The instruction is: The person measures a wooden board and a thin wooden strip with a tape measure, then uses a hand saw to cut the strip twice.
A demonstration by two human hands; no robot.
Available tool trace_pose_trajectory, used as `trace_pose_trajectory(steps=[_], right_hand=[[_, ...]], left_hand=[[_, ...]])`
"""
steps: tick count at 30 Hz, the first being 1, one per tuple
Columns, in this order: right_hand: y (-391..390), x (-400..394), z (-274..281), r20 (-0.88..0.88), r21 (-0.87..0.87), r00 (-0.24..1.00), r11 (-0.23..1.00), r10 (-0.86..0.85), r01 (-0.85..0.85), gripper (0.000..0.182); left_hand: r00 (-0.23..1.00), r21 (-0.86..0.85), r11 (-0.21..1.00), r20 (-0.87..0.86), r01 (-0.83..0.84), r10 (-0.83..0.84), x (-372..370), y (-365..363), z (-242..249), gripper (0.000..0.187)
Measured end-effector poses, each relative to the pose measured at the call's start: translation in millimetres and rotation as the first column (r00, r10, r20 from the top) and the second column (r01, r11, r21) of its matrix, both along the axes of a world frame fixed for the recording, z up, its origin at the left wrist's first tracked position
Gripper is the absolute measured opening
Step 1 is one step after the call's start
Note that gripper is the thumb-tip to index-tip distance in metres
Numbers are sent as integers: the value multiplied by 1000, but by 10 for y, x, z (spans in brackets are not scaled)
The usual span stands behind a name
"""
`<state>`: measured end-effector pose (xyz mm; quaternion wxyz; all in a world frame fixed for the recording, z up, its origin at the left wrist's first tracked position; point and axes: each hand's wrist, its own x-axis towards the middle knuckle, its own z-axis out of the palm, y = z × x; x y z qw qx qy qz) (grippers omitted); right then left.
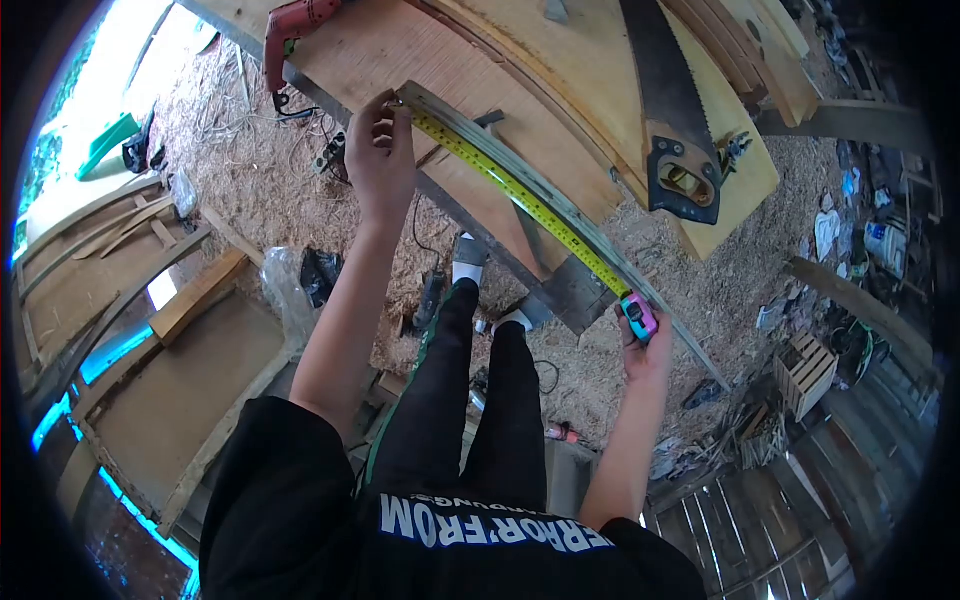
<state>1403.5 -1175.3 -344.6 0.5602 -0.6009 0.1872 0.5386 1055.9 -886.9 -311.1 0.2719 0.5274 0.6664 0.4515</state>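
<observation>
A yellow tape measure blade (520,200) is stretched along a long thin wooden strip (560,205), which lies slantwise over the workbench. My left hand (382,150) is closed at the far end, pinching the blade's tip against the end of the strip. At the other end, my right hand (645,350) is wrapped round the pink and blue tape measure case (638,316). Past my right hand the strip runs on and sticks out beyond the bench. Some fingers of my right hand are hidden behind the case.
A handsaw (680,110) with a black handle lies on a plywood board (745,190) at the upper right. A red power drill (290,35) rests at the bench's upper left. Sawdust (240,130) covers the floor, with cords and a slatted wooden crate (805,375) at right.
</observation>
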Motion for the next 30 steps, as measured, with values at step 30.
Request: trace_pose_trajectory(steps=[30], right_hand=[[116,45,-114,-56,-23,995,996,-83,82,35]], left_hand=[[813,214,958,-582,190,-32,241,-99,266,31]])
